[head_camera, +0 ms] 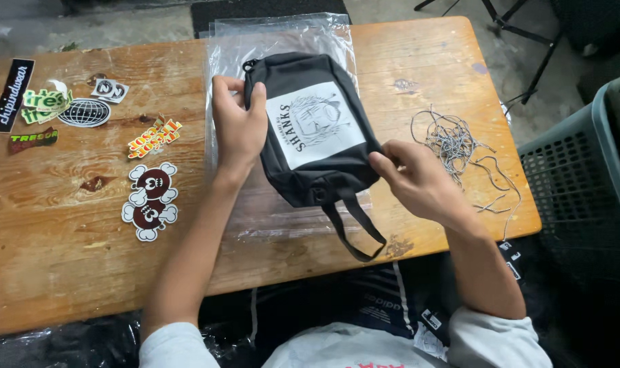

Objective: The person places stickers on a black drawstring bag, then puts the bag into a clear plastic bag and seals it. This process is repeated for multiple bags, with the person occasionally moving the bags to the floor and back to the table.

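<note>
A small black pouch bag [293, 163] with a white printed patch lies on a stack of clear plastic sleeves [282, 48] in the middle of a wooden table [64, 252]. My left hand [236, 126] grips the bag's upper left edge near the zipper end. At the bag's lower right edge, my right hand [415, 178] pinches the fabric. A black strap loop [356, 232] hangs from the bag toward the table's front edge.
Several stickers [149, 201] are stuck on the left half of the table. A tangle of grey cords [456, 146] lies at the right. A grey-green plastic crate [589, 177] stands off the right edge. Dark packed goods [364, 307] sit below the front edge.
</note>
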